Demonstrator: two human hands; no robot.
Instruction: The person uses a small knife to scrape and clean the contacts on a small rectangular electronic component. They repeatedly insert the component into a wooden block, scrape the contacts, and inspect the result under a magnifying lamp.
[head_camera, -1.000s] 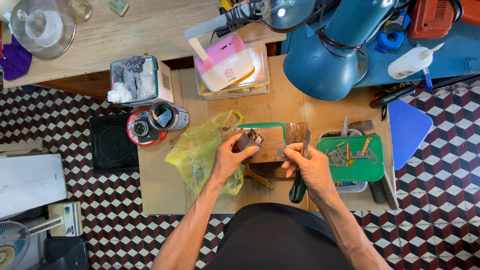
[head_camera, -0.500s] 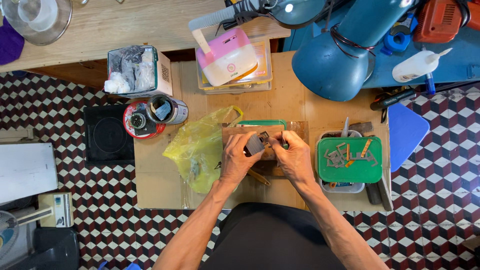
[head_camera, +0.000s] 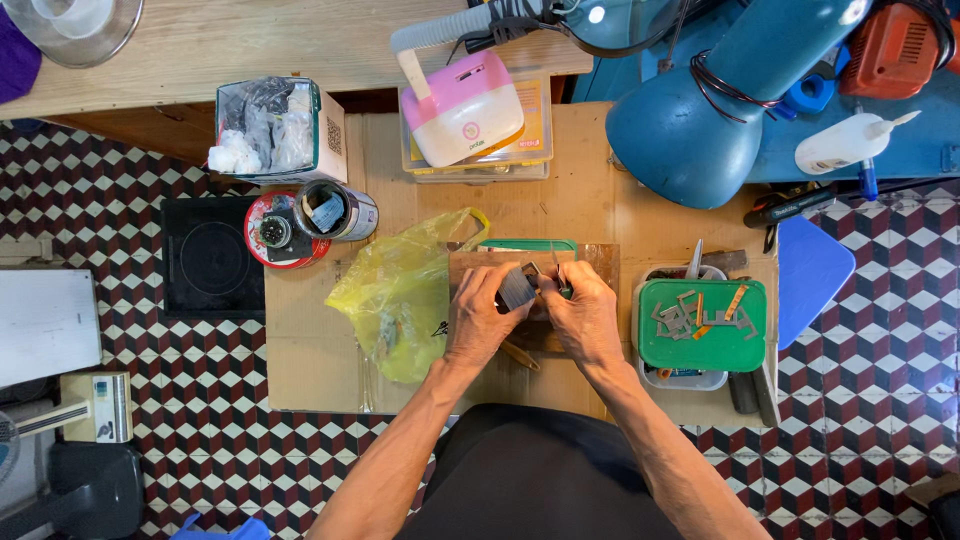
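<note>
Both hands met at centre frame over a small wooden board on the bench. Left hand clenched around a small grey block, fingers wrapped from the left side so the block's ribbed face stays exposed toward the right hand. Right hand pinching something thin at the block's edge, with a green handle peeping out between the fingers (whether a tool or a part, too small to tell). Held low, just above the board, probably so the board takes any slip or dropped piece rather than the bare bench. Just right of the hands, a green tray carrying a scatter of small flat metal pieces, set on top of a pale tub and kept within easy reach of the right hand. Just left of the hands, a yellow bag, crumpled and open, touching the left wrist, likely parked there as a handy source or catch-all. Farther up and left, a red tin with a dark cup beside it, and above those a box of rags. At upper centre, a pink and white device resting on a stack of flat cases. At upper right, a big blue lamp angled over the work spot, plainly for light, with a white squeeze bottle well apart on the blue surface beyond.
</note>
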